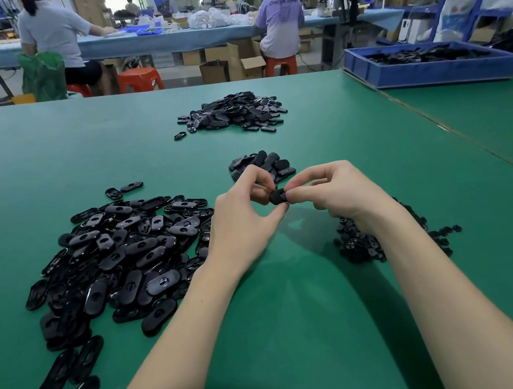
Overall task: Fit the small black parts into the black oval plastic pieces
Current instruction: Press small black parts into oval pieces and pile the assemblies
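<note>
Step in hand: left hand (244, 212) and right hand (327, 194) both pinch 1 oval piece (278, 197) above the table (299, 289); insert hidden, seating cannot be told.
Stock left: big oval pile (116, 263) near left; small parts (370, 243) under right wrist.
Likely done: small pile (263, 164) just beyond hands.
Progress: judged early; most remains.

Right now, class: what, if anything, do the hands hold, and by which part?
Both hands pinch one black oval plastic piece by its opposite ends.
</note>
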The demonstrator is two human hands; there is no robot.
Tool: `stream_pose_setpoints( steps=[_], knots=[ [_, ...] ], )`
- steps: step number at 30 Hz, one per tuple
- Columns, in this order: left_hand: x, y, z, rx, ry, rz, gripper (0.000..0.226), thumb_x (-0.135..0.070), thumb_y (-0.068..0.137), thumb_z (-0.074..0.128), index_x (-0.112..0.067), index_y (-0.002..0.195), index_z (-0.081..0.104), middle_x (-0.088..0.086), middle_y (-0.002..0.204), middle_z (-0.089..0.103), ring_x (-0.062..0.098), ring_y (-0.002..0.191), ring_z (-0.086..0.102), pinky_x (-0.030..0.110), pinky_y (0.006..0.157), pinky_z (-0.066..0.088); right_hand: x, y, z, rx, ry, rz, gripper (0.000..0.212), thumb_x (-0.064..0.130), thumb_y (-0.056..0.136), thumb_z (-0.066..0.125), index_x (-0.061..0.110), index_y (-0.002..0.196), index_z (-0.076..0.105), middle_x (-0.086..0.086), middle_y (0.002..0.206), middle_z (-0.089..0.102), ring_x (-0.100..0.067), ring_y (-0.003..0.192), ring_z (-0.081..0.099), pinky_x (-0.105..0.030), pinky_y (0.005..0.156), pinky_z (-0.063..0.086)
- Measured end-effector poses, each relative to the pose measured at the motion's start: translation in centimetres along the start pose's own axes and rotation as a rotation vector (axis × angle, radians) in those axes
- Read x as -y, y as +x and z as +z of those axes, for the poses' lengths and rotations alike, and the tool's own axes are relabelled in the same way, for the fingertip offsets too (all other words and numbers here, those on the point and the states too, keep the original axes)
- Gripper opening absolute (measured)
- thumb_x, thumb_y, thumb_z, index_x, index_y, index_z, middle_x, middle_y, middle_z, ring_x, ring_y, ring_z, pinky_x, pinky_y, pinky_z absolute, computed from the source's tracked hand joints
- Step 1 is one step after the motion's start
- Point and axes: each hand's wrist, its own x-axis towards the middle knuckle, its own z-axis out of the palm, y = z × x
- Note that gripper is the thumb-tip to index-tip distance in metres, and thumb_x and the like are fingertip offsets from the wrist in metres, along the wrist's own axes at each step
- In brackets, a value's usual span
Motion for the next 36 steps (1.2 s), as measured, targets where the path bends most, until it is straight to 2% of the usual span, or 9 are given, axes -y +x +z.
stream_pose_setpoints(
  steps=[10, 18, 20, 22, 24, 27, 30, 32, 36],
  knots=[
    [0.0, 0.0, -0.1, -0.027, 0.037, 0.025, 0.031, -0.031, 0.076, 0.078, -0.033, 0.09, 0.051, -0.016, 0.083, 0.066, 0.001, 0.09, 0.065, 0.032, 0.073, 0.052, 0.1, 0.2, 0.5, -0.053, 0.001, -0.006, 0.002, 0.024, 0.082, 0.08, 0.022, 0.081, 0.08, 0.021, 0.053, 0.06, 0.004, 0.043, 0.047, -0.014, 0.048, 0.031],
    [0.0, 0.0, -0.1, -0.02, 0.054, 0.017, 0.031, -0.033, 0.075, 0.079, -0.035, 0.09, 0.052, -0.014, 0.084, 0.067, 0.005, 0.087, 0.065, 0.035, 0.075, 0.053, 0.3, 0.2, 0.7, -0.05, -0.035, 0.011, 0.004, 0.025, 0.081, 0.08, 0.025, 0.077, 0.079, 0.024, 0.045, 0.053, 0.007, 0.042, 0.048, -0.008, 0.042, 0.029],
    [0.0, -0.1, -0.1, -0.012, 0.043, 0.014, 0.031, -0.031, 0.075, 0.08, -0.034, 0.089, 0.053, -0.014, 0.085, 0.067, 0.004, 0.087, 0.065, 0.032, 0.074, 0.052, 0.2, 0.1, 0.6, -0.046, -0.019, 0.029, 0.007, 0.025, 0.081, 0.081, 0.026, 0.074, 0.079, 0.022, 0.045, 0.051, 0.004, 0.042, 0.046, -0.007, 0.039, 0.026],
    [-0.1, -0.2, -0.2, -0.005, 0.018, 0.023, 0.03, -0.028, 0.076, 0.081, -0.033, 0.087, 0.054, -0.015, 0.083, 0.067, 0.003, 0.087, 0.065, 0.027, 0.072, 0.048, 0.1, 0.0, 0.5, -0.034, 0.012, 0.072, 0.006, 0.025, 0.08, 0.082, 0.027, 0.074, 0.08, 0.011, 0.051, 0.049, -0.003, 0.042, 0.037, -0.012, 0.038, 0.023],
    [-0.4, -0.3, -0.2, 0.001, -0.019, 0.03, 0.029, -0.024, 0.076, 0.082, -0.03, 0.087, 0.055, -0.015, 0.082, 0.067, 0.005, 0.086, 0.065, 0.027, 0.069, 0.046, 0.0, 0.0, 0.4, -0.024, 0.067, 0.132, 0.006, 0.027, 0.078, 0.084, 0.026, 0.081, 0.079, 0.005, 0.056, 0.048, -0.008, 0.045, 0.034, -0.017, 0.038, 0.021],
    [-0.9, -0.4, -0.5, 0.015, -0.097, 0.015, 0.027, -0.021, 0.077, 0.082, -0.027, 0.087, 0.058, -0.015, 0.084, 0.066, 0.004, 0.085, 0.065, 0.026, 0.071, 0.046, -0.4, -0.1, 0.2, 0.037, 0.179, 0.195, 0.016, 0.027, 0.077, 0.086, 0.024, 0.091, 0.079, 0.003, 0.07, 0.06, -0.008, 0.049, 0.039, -0.02, 0.044, 0.022],
    [-1.2, -0.2, -0.9, 0.081, -0.24, -0.066, 0.022, -0.017, 0.081, 0.08, -0.024, 0.089, 0.06, -0.018, 0.08, 0.066, 0.001, 0.079, 0.063, 0.019, 0.061, 0.042, -0.7, -0.1, -0.1, 0.1, 0.279, 0.196, 0.013, 0.026, 0.075, 0.088, 0.025, 0.085, 0.079, 0.006, 0.076, 0.063, -0.008, 0.051, 0.039, -0.019, 0.043, 0.021],
    [-1.4, 0.0, -1.0, 0.109, -0.385, -0.168, 0.018, -0.012, 0.085, 0.077, -0.021, 0.091, 0.063, -0.016, 0.075, 0.066, 0.003, 0.075, 0.061, 0.014, 0.065, 0.042, -0.8, 0.1, -0.2, 0.089, 0.301, 0.186, 0.017, 0.028, 0.071, 0.09, 0.026, 0.081, 0.077, 0.006, 0.079, 0.061, -0.008, 0.053, 0.04, -0.019, 0.042, 0.022],
    [-1.6, 0.2, -0.7, 0.115, -0.594, -0.348, 0.017, -0.006, 0.088, 0.071, -0.02, 0.094, 0.065, -0.005, 0.077, 0.072, 0.008, 0.072, 0.064, 0.018, 0.067, 0.052, -0.7, 0.0, -0.2, 0.093, 0.282, 0.143, 0.018, 0.032, 0.071, 0.091, 0.03, 0.076, 0.074, 0.014, 0.075, 0.066, -0.005, 0.05, 0.047, -0.017, 0.04, 0.028]
  ],
)
